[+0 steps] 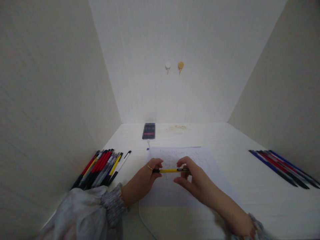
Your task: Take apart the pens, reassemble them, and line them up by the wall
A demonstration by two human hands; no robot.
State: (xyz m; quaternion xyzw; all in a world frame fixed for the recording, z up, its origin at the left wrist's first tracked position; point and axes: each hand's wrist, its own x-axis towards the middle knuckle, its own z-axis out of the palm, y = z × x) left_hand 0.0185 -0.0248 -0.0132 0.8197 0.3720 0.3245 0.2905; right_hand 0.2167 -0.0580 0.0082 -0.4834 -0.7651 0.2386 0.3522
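A yellow pen (170, 170) with black ends lies level between my two hands, above a white sheet of paper (180, 196) covered in faint marks. My left hand (143, 181), with a gold ring on one finger, pinches its left black end. Curled around the pen's right end is my right hand (193, 178); its thumb and index fingertip stand apart, and the pen's tail sits against the inner fingers. Close by on the left lies a row of red, yellow, grey and white pens (101, 168), with one white pen (122, 166) at its right edge.
More blue, red and black pens (282, 168) lie along the right wall. At the back, a dark phone-like block (149, 131), blurred, has a pale cable (143, 218) near it. A white hook (168, 66) and a yellow hook (180, 66) are on the back wall.
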